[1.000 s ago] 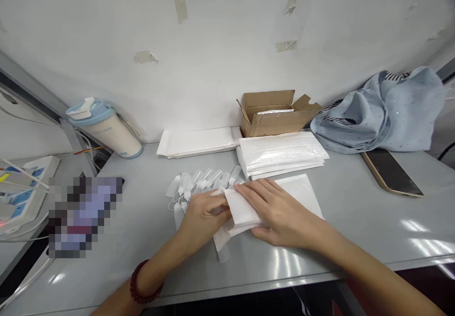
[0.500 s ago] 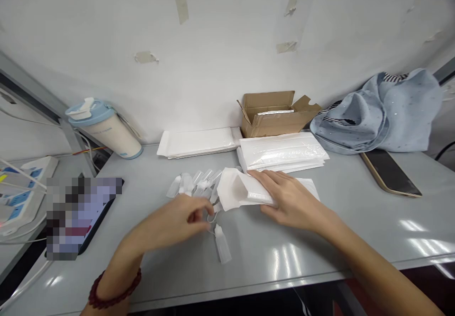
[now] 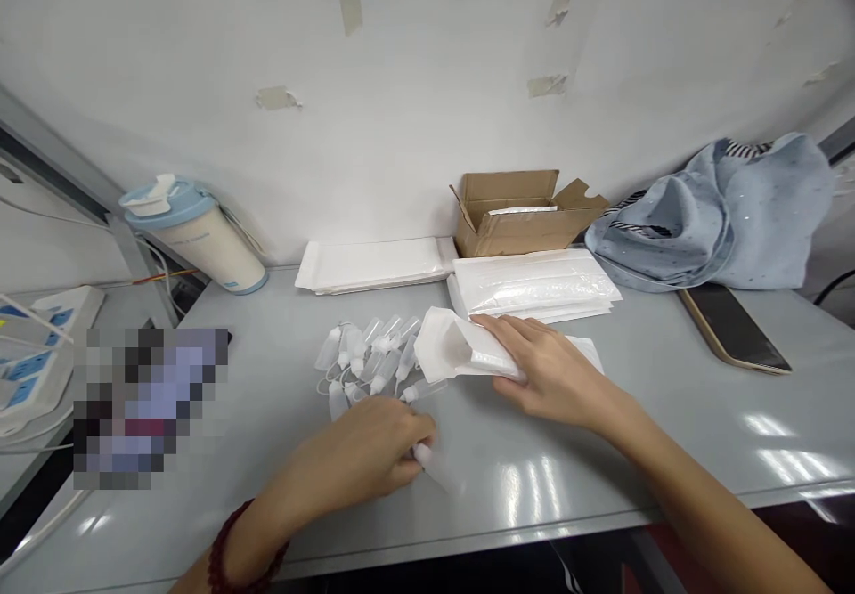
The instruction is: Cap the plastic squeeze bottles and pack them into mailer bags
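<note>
My left hand (image 3: 384, 443) is closed on the white cap end of a small clear plastic bottle (image 3: 433, 462), low over the front of the desk; the bottle's body is blurred. Just behind that hand lies a cluster of similar small bottles (image 3: 370, 349) with white caps and thin loops. My right hand (image 3: 551, 367) grips a white padded envelope (image 3: 444, 349), fingers on top and thumb below. The envelope's mouth gapes toward the left, near the cluster. What is inside it cannot be made out.
Behind the hands lie two stacks of white envelopes (image 3: 374, 264) (image 3: 534, 278) and an open cardboard box (image 3: 514, 236). A tumbler (image 3: 207, 242), a blurred-out phone (image 3: 153, 407) and a power strip (image 3: 50, 353) are left. A blue cloth bag (image 3: 708, 215) and another phone (image 3: 735, 327) are right.
My left hand has moved down and right and closed on the single bottle that lay apart at the front. My right hand keeps hold of the envelope, almost unmoved.
</note>
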